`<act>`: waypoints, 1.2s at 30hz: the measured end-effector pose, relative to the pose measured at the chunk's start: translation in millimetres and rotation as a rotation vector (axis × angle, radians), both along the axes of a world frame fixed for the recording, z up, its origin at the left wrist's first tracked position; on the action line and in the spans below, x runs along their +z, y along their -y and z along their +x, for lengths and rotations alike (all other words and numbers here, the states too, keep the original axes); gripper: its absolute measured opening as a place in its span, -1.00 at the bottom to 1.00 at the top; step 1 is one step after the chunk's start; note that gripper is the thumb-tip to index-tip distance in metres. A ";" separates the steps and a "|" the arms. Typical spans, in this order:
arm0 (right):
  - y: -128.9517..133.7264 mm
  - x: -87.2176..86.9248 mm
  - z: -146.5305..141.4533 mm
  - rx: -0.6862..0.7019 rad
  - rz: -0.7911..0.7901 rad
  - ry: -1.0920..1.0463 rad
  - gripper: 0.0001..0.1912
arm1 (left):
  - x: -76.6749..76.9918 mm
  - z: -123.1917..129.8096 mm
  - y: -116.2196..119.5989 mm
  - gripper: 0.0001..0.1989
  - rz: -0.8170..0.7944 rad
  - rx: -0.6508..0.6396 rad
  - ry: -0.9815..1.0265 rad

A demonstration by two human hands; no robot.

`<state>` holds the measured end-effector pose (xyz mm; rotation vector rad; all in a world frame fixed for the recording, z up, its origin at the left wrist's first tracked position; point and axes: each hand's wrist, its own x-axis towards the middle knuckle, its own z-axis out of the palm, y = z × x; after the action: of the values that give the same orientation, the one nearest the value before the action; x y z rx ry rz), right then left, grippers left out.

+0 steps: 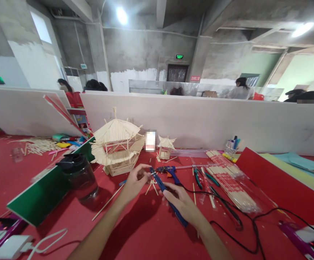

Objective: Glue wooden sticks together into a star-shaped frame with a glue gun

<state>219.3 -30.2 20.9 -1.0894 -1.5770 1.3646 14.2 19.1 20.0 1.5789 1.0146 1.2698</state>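
My right hand (180,200) is wrapped round a blue hand tool (170,204), whose tip points up and left. Close to that tip, my left hand (139,177) pinches something small, too small to make out. Just below the tip, a few thin sticks joined in a star shape (153,184) lie on the red table (137,231). Beyond my hands rests a blue glue gun (170,171). A large stick-built pavilion model (116,144) stands behind my left hand, and a small pavilion model (166,148) is farther back.
A dark bottle (81,178) and green board (43,195) stand at the left. Bagged stick bundles (234,180), green-handled pliers (197,178) and black cables (254,231) lie right. A red board (284,187) leans at far right. A white partition (200,121) runs behind; people are beyond it.
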 end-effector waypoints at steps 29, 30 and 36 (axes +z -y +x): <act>-4.0 -11.7 1.5 -0.008 0.090 0.052 -0.40 | 6.3 0.9 4.6 -0.66 -0.015 0.022 -0.011; -4.3 -12.8 1.9 -0.019 0.110 0.068 -0.42 | 7.8 1.0 5.5 -0.66 -0.007 0.017 -0.028; -5.1 -16.5 6.1 -0.084 0.302 0.222 -0.57 | 15.1 -5.8 11.1 -0.67 0.065 -0.036 -0.214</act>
<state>225.4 -25.1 4.4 -1.1331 -1.8050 0.9372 8.4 8.0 35.1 1.8054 1.0802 1.1369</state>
